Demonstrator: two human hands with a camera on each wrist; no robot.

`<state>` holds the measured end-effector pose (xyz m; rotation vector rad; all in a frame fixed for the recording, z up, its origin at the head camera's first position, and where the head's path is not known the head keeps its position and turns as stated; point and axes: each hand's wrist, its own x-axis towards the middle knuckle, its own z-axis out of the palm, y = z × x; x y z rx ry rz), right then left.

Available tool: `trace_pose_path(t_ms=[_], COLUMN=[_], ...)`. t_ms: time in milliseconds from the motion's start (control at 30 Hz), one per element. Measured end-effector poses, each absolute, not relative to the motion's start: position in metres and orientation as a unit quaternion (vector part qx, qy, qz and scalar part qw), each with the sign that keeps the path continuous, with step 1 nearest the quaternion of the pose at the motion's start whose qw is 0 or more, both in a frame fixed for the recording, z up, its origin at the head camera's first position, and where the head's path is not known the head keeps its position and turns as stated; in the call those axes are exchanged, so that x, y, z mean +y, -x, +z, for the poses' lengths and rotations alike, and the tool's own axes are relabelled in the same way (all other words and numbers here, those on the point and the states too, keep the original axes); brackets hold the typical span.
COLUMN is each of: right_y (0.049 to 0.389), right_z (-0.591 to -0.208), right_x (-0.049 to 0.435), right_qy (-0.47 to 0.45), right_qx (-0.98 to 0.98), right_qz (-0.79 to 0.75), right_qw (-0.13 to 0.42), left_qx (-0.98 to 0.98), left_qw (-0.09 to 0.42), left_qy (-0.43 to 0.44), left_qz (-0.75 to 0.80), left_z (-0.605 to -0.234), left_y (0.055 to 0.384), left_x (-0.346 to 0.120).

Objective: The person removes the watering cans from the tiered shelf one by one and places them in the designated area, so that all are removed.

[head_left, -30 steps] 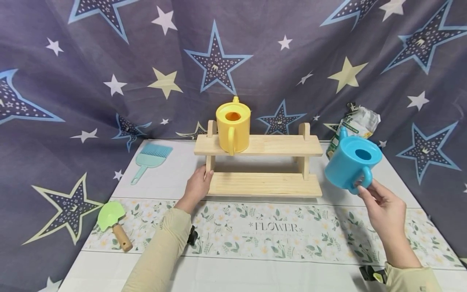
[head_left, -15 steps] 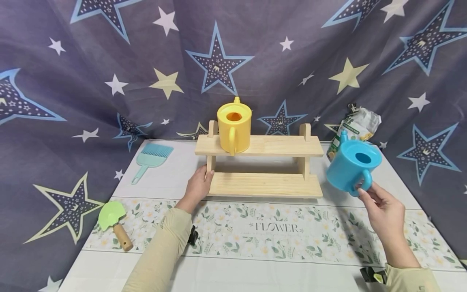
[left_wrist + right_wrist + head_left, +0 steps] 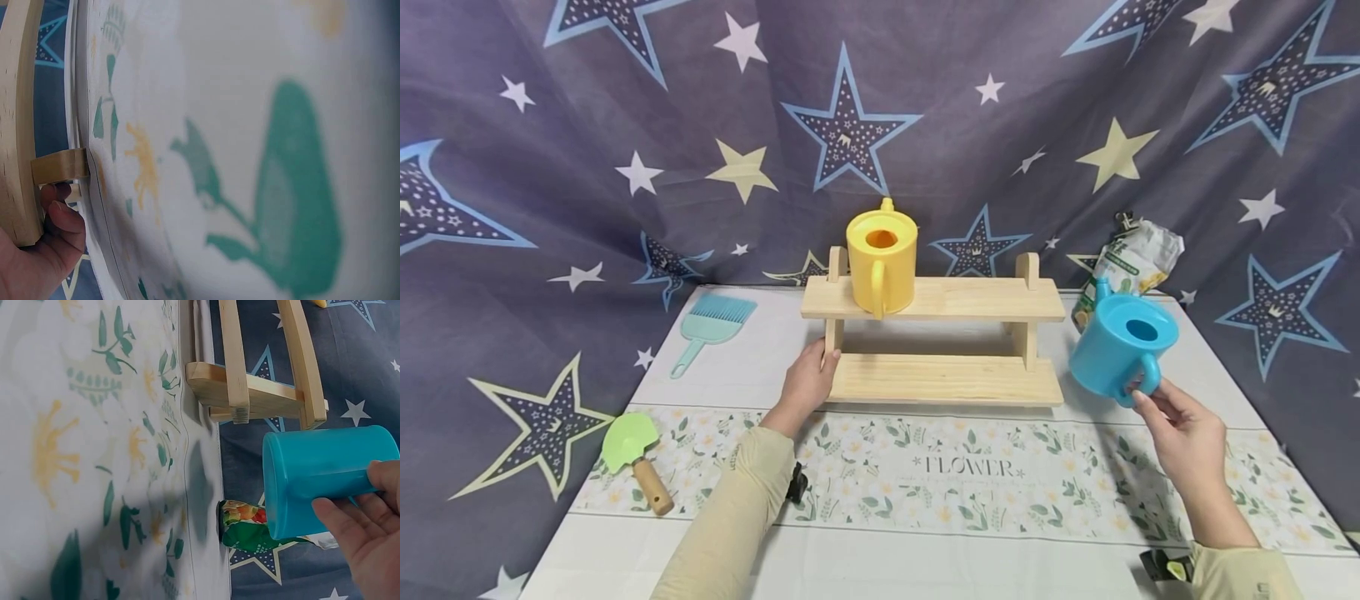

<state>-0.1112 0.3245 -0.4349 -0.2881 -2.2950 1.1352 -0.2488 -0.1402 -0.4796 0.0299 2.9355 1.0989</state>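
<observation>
A two-tier wooden shelf (image 3: 947,379) stands at the middle back, with a yellow watering can (image 3: 898,271) upright on the left of its upper board. My left hand (image 3: 806,387) grips the left end of the lower board; in the left wrist view, fingers (image 3: 65,222) curl round the wood. To the right of the shelf, my right hand (image 3: 1193,442) holds a blue watering can (image 3: 1101,354) by its handle, thumb and fingers pinching it low. The can hangs above the table, slightly tilted, spout away from me. In the right wrist view its blue body (image 3: 319,456) shows side-on.
A crumpled bag (image 3: 1142,250) with a black clip stands behind the blue can. On the left lie a teal hand brush and dustpan (image 3: 711,329) and a green trowel (image 3: 643,462) with a wooden handle. A star-printed curtain (image 3: 685,208) hangs behind the table (image 3: 970,558).
The blue watering can and my right hand have shifted slightly left, and the can has dropped a little. My left hand stays on the shelf.
</observation>
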Motion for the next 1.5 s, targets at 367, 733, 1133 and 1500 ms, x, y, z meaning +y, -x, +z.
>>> trace_pose_path(t_ms=[367,733,1133,1500], right_y=[0.113,0.112,0.111,0.111], right_z=[-0.438,-0.448,-0.449,-0.451], right_x=[0.328,0.329,0.329,0.331], right_qy=[0.110,0.114,0.124,0.122], right_qx=[-0.862,-0.857,-0.872,-0.877], right_qz=[0.433,0.444,0.427,0.423], right_qw=[0.240,0.237,0.206,0.191], left_qx=[0.937,0.937,0.937,0.939], left_qw=[0.000,-0.002,-0.006,-0.009], left_qy=[-0.009,-0.014,-0.018,-0.020], left_qz=[0.349,0.348,0.348,0.342], left_z=[-0.481,-0.481,-0.481,-0.481], left_y=[0.250,0.248,0.250,0.250], left_x=[-0.141,-0.141,-0.141,-0.141])
